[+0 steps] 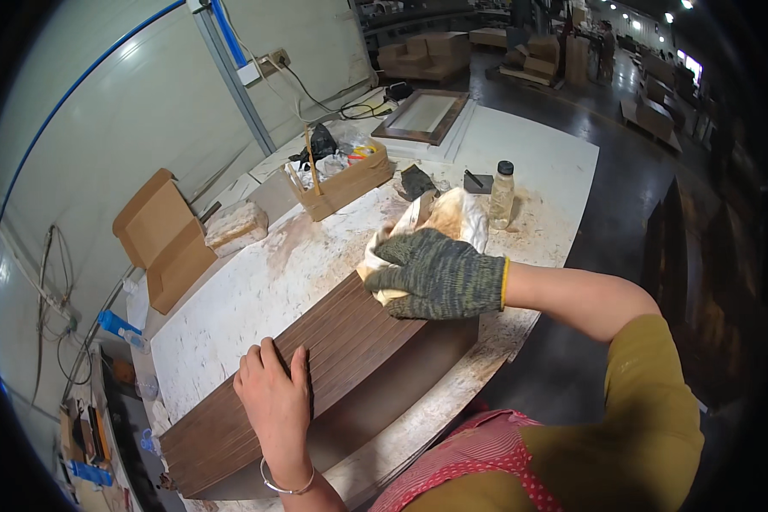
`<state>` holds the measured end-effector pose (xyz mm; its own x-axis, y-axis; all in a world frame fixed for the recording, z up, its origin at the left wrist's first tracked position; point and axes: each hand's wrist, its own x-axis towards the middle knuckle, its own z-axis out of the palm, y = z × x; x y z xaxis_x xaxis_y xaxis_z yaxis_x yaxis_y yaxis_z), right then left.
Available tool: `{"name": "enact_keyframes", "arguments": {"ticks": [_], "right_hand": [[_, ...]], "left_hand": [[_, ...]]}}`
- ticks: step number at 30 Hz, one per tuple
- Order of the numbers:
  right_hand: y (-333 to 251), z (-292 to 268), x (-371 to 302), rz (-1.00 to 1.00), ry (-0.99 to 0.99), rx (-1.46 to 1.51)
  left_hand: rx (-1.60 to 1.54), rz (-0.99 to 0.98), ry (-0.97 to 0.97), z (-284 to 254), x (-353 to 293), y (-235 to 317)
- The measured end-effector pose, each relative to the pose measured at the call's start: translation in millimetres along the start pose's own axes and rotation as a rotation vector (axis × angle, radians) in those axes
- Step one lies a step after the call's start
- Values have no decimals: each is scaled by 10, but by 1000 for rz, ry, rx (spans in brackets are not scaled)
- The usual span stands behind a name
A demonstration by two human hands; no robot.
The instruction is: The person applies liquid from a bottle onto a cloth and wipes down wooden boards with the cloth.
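Observation:
A long dark brown wooden piece (333, 341) with a grooved top lies slantwise across the white table. On its top, toward the near left part, rests my bare left hand (277, 392), fingers stretched out and flat, a bracelet at the wrist. My right hand (444, 275) wears a grey-green knitted glove with a yellow cuff. It is closed round a stained white cloth (462, 213) at the far right end of the wooden piece. Part of the cloth spreads out beyond the glove.
Beyond the cloth stand a bottle with a black cap (503, 194) and a dark pad (416, 182). A cardboard box of odds and ends (350, 188), an open cardboard carton (166, 239) and a framed panel (422, 117) lie farther back. A wall (102, 111) bounds the left.

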<state>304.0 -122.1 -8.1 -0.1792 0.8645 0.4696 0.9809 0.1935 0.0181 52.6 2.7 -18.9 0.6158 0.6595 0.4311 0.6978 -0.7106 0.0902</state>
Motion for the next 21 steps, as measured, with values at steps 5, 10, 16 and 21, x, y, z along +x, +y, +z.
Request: {"name": "enact_keyframes", "arguments": {"ticks": [5,10,16,21], "right_hand": [[1129,317,-519,368,-71,231],[1684,585,-990,919,254,1097],[1716,1077,-1273,1127,30,1290],[1722,1152,-1521,995,83,433]], "left_hand": [[-20,-29,-54,-28,12,31],[-11,-44,-81,-19,24,30],[-3,-39,-139,-33,58,57],[-20,-165,-210,-87,46,78]]}}
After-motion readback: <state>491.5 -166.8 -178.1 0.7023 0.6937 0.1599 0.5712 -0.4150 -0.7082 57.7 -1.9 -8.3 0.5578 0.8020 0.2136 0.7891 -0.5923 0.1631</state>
